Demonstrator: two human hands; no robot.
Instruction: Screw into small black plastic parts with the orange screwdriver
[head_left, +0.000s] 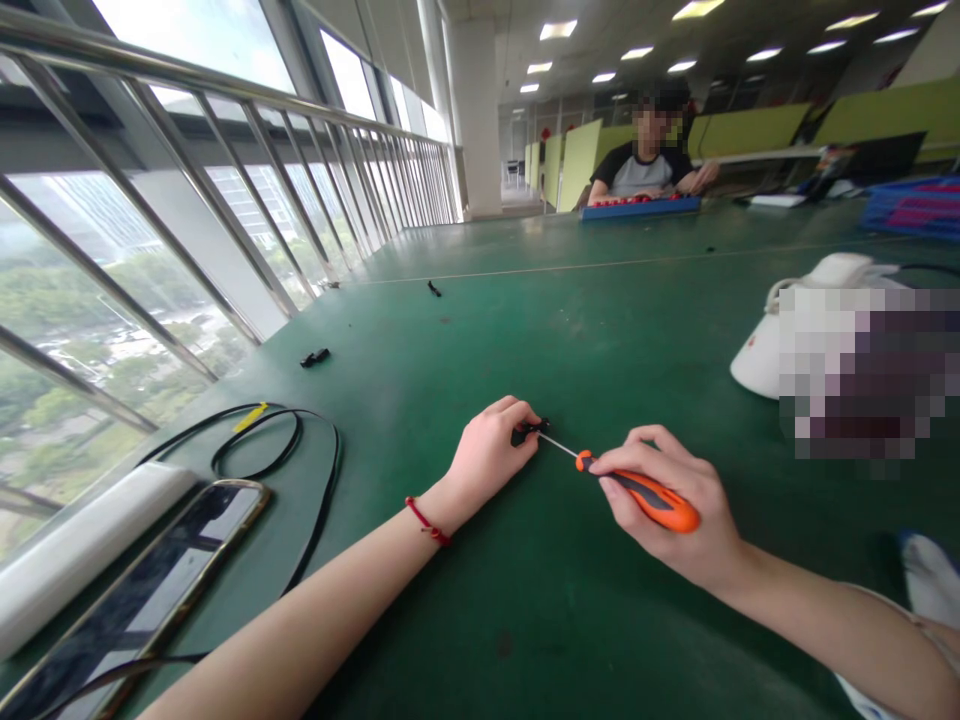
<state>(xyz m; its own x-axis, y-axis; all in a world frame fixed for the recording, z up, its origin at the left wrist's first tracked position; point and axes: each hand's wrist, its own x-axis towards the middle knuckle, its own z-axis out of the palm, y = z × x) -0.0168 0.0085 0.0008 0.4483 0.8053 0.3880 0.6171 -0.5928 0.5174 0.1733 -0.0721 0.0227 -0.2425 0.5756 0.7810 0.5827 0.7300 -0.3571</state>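
My left hand [495, 445] is closed around a small black part [527, 432] at the middle of the green table; its exact kind is too small to tell. A screwdriver [652, 498] with an orange and grey handle lies in my right hand [686, 510], fingers wrapped round the grip. Its thin metal shaft points left, and the tip meets or nearly meets the black part. The fingers of my left hand hide some of that part. A red cord bracelet circles my left wrist.
On the left lie a phone [150, 610], a white bar-shaped case [90, 560] and a looped black cable [334, 470]. Small black pieces [315, 357] dot the green table [510, 330]. A white object [757, 355] stands right. A person [645, 170] sits opposite behind a blue tray [637, 208].
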